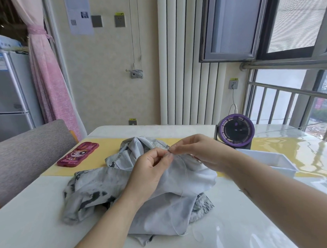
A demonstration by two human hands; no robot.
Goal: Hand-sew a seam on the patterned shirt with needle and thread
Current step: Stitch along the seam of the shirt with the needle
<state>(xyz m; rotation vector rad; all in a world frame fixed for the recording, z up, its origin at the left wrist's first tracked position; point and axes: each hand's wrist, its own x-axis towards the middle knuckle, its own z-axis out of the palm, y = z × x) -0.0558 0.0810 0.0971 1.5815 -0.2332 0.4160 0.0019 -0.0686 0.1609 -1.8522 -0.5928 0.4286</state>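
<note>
The patterned shirt lay crumpled in a heap on the white table in front of me, its pale inside turned up over most of the grey-and-black print, so that I could not tell which part of the garment was which. My left hand rested on top of the heap with its fingers curled, thumb and forefinger pinching a raised fold of the cloth at the stitched edge. My right hand came in from the other side and met it there, fingertips nearly touching, pinched on the needle, which showed only as a thin sliver beneath my fingers and was hard to make out; its point and eye I could not see. The thread was a faint pale line dropping from the seam down across the cloth to the shirt's near hem, and I lost its end against the table's glare. Both my forearms were cut off by the lower edge of the view. A red cartoon phone case lay to the left on the yellow runner, well apart from the shirt. Behind my right hand stood a purple fan, its base partly hidden, and just beside my right forearm sat a white tray, whose inside I could not see.
</note>
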